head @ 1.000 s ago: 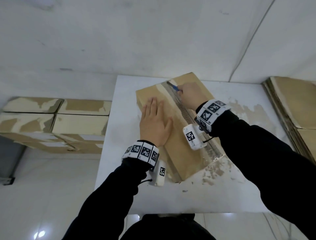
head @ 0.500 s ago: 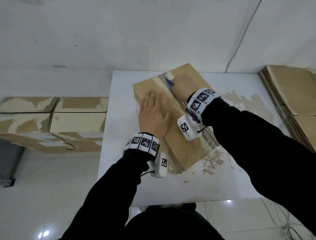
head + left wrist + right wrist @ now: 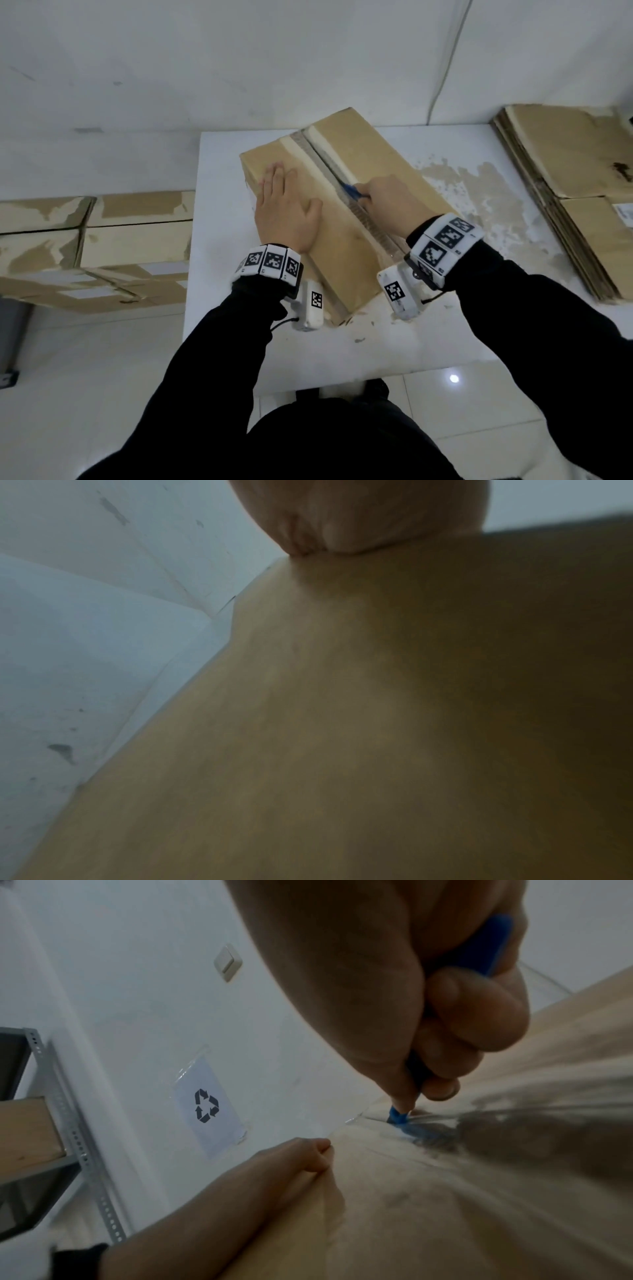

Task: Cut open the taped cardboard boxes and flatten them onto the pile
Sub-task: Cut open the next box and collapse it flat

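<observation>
Two hands work one cardboard box [image 3: 342, 219], which lies slantwise on the white table [image 3: 219, 192]. The left hand [image 3: 286, 212] lies flat on the box's left top flap, fingers straight and close together, thumb splayed toward the seam. The right hand [image 3: 387, 202] is curled round a blue box cutter [image 3: 352, 192], thumb and fingertips pinching it near the tip, which sits in the taped centre seam [image 3: 329, 164] about halfway along. The right wrist view shows the blue tip [image 3: 399, 1118] buried in clear tape, with the left hand [image 3: 308, 1156] just beside the cutting line.

The main risk, as I judge it, is that thumb: if the blade jumps out of the seam or skids sideways on the glossy tape, it could reach the holding hand. Pressing too hard could snag the blade in the corrugated edge and jerk the box, which only one palm pins down. A pull carried past the near edge would aim the blade at the person's body.

The box is closed, so its contents cannot be told. Flattened cartons [image 3: 575, 192] are stacked on the right; more taped boxes [image 3: 102, 246] wait on the left
</observation>
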Motion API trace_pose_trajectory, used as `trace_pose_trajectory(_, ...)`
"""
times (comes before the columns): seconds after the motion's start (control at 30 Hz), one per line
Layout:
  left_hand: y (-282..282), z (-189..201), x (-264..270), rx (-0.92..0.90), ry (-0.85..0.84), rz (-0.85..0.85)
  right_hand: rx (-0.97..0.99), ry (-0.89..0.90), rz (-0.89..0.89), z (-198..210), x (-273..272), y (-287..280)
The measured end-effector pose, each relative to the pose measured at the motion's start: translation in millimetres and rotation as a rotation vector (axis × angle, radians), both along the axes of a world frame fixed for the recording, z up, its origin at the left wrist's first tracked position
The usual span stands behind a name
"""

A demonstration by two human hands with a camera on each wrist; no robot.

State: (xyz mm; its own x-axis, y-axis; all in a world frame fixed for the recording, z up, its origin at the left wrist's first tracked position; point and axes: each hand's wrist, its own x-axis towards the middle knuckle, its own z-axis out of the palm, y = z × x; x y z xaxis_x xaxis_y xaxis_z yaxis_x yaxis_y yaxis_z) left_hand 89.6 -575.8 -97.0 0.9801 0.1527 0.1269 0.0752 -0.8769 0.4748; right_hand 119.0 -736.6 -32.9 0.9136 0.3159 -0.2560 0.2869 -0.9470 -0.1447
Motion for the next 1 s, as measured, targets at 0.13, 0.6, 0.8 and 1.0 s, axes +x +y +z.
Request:
trace_pose_trajectory(0.13, -0.7, 0.3, -0.2, 0.013, -0.003, 0.001, 0.018, -0.012, -0.006, -4.0, -24.7, -20.5)
trace_pose_trajectory(0.6, -0.4, 2.3, 2.4, 0.09, 0.017, -0.016, 0.102, -0.082, -0.05, -8.5, -134.6, -97.4)
trace_pose_trajectory(0.8, -10.1, 20.8, -9.4, 0.21, -0.106, -0.304, 0.238, -0.074, -0.112, -10.7, -155.7, -110.4)
trace_pose_trajectory(1.0, -65.8, 32.8, -45.3, 0.347, -0.064, -0.841, 0.583, 0.013, -0.238, -22.8, -160.7, -119.6)
